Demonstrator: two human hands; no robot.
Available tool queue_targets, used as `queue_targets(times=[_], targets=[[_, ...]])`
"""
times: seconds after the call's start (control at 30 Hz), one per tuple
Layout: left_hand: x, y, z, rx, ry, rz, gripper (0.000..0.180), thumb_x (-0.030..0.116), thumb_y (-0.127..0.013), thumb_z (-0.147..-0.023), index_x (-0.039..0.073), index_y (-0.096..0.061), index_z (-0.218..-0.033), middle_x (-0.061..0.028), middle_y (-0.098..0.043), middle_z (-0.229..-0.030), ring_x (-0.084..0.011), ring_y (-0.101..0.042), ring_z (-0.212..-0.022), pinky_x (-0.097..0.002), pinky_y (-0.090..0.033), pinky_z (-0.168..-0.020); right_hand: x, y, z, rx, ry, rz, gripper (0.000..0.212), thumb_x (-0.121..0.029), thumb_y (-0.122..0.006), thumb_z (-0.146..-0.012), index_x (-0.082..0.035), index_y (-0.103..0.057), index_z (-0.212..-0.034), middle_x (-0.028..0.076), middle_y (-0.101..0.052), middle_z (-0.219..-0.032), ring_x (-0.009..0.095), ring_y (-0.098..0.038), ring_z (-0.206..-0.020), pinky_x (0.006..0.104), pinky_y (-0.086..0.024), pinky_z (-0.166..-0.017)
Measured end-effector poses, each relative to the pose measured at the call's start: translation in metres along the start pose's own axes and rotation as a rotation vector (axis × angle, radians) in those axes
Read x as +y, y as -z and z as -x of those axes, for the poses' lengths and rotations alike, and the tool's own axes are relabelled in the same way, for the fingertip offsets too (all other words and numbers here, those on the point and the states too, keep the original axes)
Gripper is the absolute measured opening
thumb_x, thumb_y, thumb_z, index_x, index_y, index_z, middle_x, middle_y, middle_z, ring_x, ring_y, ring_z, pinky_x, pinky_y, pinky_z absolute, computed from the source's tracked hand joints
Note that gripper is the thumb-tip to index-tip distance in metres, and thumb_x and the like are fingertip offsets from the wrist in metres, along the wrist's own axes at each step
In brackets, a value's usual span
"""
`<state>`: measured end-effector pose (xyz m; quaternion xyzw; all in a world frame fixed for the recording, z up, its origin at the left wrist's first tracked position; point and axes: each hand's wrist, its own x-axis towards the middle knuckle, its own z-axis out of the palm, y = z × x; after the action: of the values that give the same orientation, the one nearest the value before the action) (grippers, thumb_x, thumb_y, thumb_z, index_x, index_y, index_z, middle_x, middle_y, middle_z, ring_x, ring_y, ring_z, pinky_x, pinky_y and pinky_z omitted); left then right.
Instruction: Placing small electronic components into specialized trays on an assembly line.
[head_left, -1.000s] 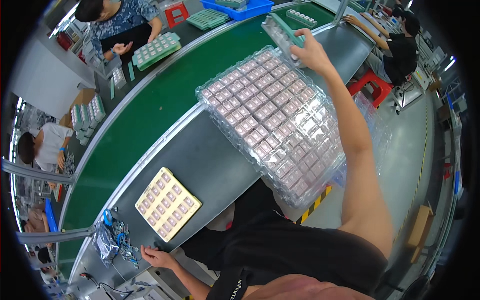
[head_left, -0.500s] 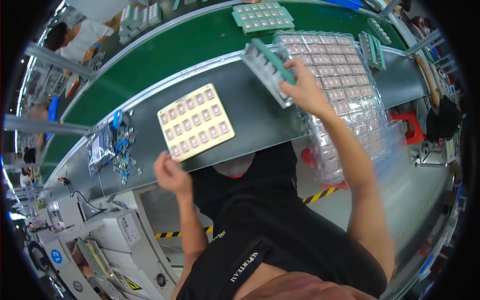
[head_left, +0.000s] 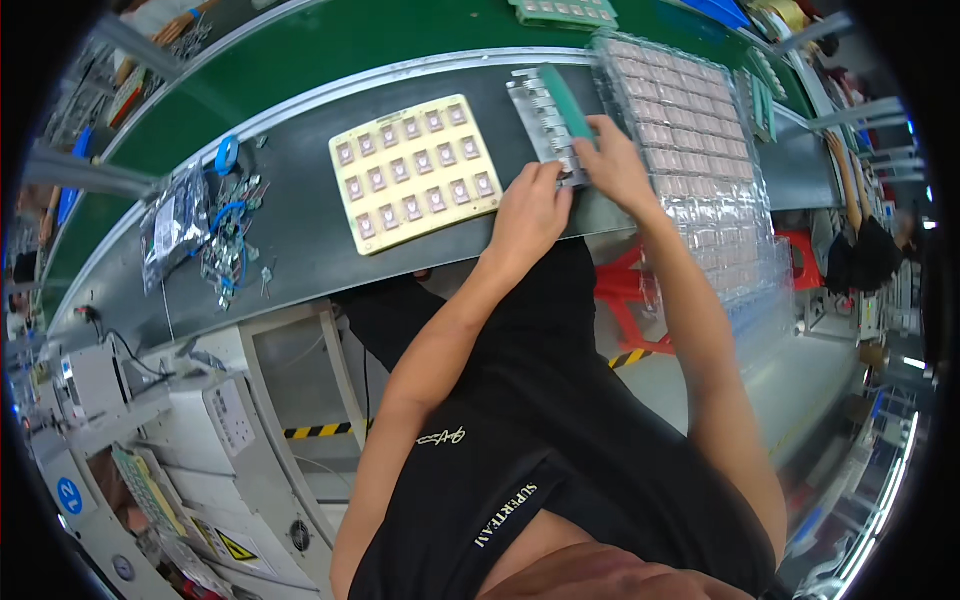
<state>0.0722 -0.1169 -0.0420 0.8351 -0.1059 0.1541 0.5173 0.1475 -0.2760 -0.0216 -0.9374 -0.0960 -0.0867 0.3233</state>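
My right hand (head_left: 617,170) is closed round the near part of a green bar (head_left: 566,100). Along the bar's left side lies a grey strip (head_left: 538,118) with a row of small silver pieces. The fingers of my left hand (head_left: 530,205) are bent together at the strip's near end; what they pinch, if anything, is hidden. Left of both hands, a cream board (head_left: 375,237) rests on the dark table, with rows of small pinkish parts set in it. Just right of my right hand stands a stack of clear plastic trays (head_left: 690,160) filled with similar parts.
A plastic bag (head_left: 174,230) and a heap of small metal pieces (head_left: 228,255) with a blue band (head_left: 228,155) lie at the table's left. Beyond runs a green belt (head_left: 400,35) carrying a green board (head_left: 565,12). A red stool (head_left: 630,300) stands below the table's edge.
My left hand has moved right from the cream board to the near end of the grey strip. The green bar and strip now sit lower, by the table. The whole view has shifted.
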Motion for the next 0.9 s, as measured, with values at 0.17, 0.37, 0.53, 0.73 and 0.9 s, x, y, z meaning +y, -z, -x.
queue_targets(times=[0.17, 0.37, 0.53, 0.73, 0.9], targets=[[0.003, -0.018, -0.01, 0.011, 0.005, 0.047, 0.028, 0.014, -0.064, -0.085, 0.006, -0.062, -0.112, -0.0195, -0.062, -0.101, -0.0408, -0.063, -0.084, -0.0474, -0.052, -0.076, 0.012, 0.016, 0.004, -0.012, -0.255, -0.286, 0.036, -0.018, -0.056, -0.094, 0.003, -0.052, -0.123, 0.021, -0.071, -0.09, 0.028, -0.07, -0.086, 0.0379, -0.053, -0.077], [-0.009, -0.01, -0.026, -0.049, 0.123, 0.095, 0.021, 0.017, -0.066, -0.083, 0.004, -0.07, -0.099, -0.0167, -0.068, -0.093, -0.032, -0.068, -0.079, -0.0415, -0.054, -0.074, 0.016, 0.011, 0.014, -0.028, -0.279, -0.249, 0.041, -0.023, -0.064, -0.092, 0.005, -0.052, -0.12, 0.013, -0.066, -0.089, 0.019, -0.062, -0.078, 0.0333, -0.05, -0.072], [-0.01, -0.005, -0.037, -0.1, 0.132, 0.092, 0.018, 0.015, -0.066, -0.081, 0.002, -0.07, -0.093, -0.017, -0.071, -0.088, -0.0333, -0.07, -0.082, -0.0396, -0.055, -0.075, 0.007, 0.016, 0.011, -0.142, -0.326, -0.448, 0.047, -0.026, -0.077, -0.083, 0.003, -0.056, -0.114, 0.008, -0.064, -0.089, 0.013, -0.058, -0.074, 0.0298, -0.048, -0.065], [-0.001, 0.006, -0.03, 0.03, 0.011, -0.147, 0.014, 0.011, -0.062, -0.083, 0.004, -0.067, -0.094, -0.016, -0.068, -0.09, -0.034, -0.066, -0.076, -0.042, -0.053, -0.071, 0.013, 0.017, 0.012, -0.212, -0.411, -0.624, 0.045, -0.02, -0.076, -0.083, 0.004, -0.056, -0.115, 0.007, -0.062, -0.087, 0.011, -0.055, -0.063, 0.0272, -0.045, -0.053], [0.006, 0.021, -0.029, -0.07, 0.437, 0.737, 0.023, 0.01, -0.044, -0.098, 0.0, -0.062, -0.106, -0.0089, -0.06, -0.094, -0.0217, -0.064, -0.088, -0.0358, -0.056, -0.076, 0.027, 0.025, 0.003, -0.099, -0.259, -0.379, 0.045, -0.018, -0.073, -0.083, 0.006, -0.056, -0.117, 0.01, -0.065, -0.09, 0.013, -0.058, -0.066, 0.0295, -0.047, -0.057]])
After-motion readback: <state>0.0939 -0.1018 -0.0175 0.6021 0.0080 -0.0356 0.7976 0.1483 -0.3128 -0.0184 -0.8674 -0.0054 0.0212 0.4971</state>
